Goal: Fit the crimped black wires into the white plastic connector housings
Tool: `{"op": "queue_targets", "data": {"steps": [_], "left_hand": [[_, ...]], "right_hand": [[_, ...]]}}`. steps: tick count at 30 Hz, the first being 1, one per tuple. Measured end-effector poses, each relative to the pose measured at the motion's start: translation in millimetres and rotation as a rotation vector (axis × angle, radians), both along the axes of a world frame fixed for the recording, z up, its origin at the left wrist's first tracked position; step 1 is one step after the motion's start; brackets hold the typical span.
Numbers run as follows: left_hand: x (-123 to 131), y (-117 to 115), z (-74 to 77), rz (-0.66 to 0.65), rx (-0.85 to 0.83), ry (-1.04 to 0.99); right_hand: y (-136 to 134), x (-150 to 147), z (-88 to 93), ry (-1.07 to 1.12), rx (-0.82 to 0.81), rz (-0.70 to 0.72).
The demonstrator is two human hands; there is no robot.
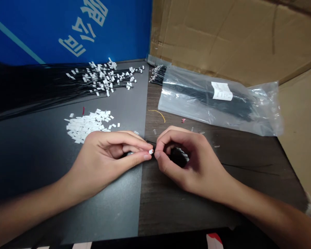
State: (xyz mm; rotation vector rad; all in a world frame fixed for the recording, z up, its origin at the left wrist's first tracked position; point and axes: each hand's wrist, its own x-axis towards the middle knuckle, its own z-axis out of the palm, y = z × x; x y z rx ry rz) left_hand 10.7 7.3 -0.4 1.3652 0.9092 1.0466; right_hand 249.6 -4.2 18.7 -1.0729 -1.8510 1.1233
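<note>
Left hand (pixel 109 157) pinches the connector (pixel 150 151), right hand (pixel 189 160) pinches the wire (pixel 149 141); I align both and feed straight.

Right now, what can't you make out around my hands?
All in the head view:
the connector is mostly covered by left hand fingertips, and its detail is too small to see.
the wires are bunched inside the right hand; its fingers hide how many.
the bag label text is too small to read.
the wire bundle is cut off by the left edge.
</note>
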Motion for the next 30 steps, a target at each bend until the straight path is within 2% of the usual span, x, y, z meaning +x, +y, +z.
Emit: {"op": "queue_targets", "data": {"steps": [5, 10, 18, 30], "left_hand": [[-1.1, -0.7, -1.0, 0.005, 0.030, 0.020], [-1.7, -2.5, -1.6, 0.011, 0.128, 0.077], [-3.4, -7.2, -2.3, 0.013, 0.287, 0.188], [-6.6, -9.1, 0.2, 0.007, 0.292, 0.205]], "right_hand": [[1.0, 1.0, 2.0, -0.011, 0.027, 0.025], [1.9, 2.7, 2.0, -0.034, 0.023, 0.045], [1.4, 1.0, 7.2, -0.034, -0.068, 0.065], [3.9, 0.1, 6.0, 0.032, -0.147, 0.090]]}}
